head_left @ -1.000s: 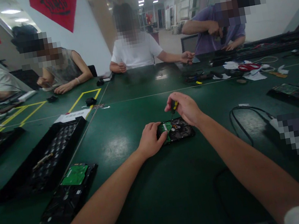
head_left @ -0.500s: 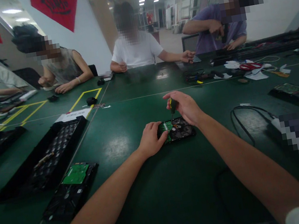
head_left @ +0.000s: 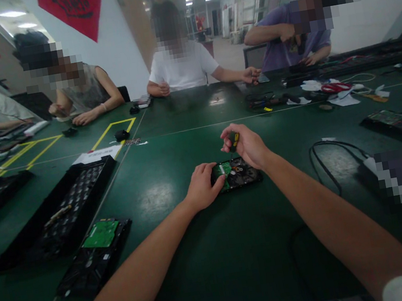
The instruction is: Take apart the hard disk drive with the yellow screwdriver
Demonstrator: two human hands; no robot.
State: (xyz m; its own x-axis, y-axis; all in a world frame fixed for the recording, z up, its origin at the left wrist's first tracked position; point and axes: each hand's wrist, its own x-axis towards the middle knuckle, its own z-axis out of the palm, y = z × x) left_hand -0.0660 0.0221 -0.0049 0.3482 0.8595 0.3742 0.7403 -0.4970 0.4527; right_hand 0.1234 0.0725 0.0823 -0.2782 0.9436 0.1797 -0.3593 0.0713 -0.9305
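A hard drive [head_left: 244,176] lies flat on the green table, its green circuit board facing up. My left hand [head_left: 203,187] grips its left end, with the thumb along the near edge and the fingers at the far side. Above the drive's right part, my right hand [head_left: 249,146] is closed around a screwdriver [head_left: 236,140] with a black and yellow handle. The screwdriver points down at the board's edge; whether its tip sits in a screw cannot be made out.
Another hard drive [head_left: 101,235] lies left of my left forearm, beside a long black tray [head_left: 13,248] with small parts. A third drive [head_left: 393,124] rests at right, near a black cable [head_left: 312,160]. Across the table sit several people; papers and wires [head_left: 341,93] lie at far right.
My right hand has turned around the screwdriver, and its fingers have curled in from a more stretched pose. My left hand and the hard drive stay in place.
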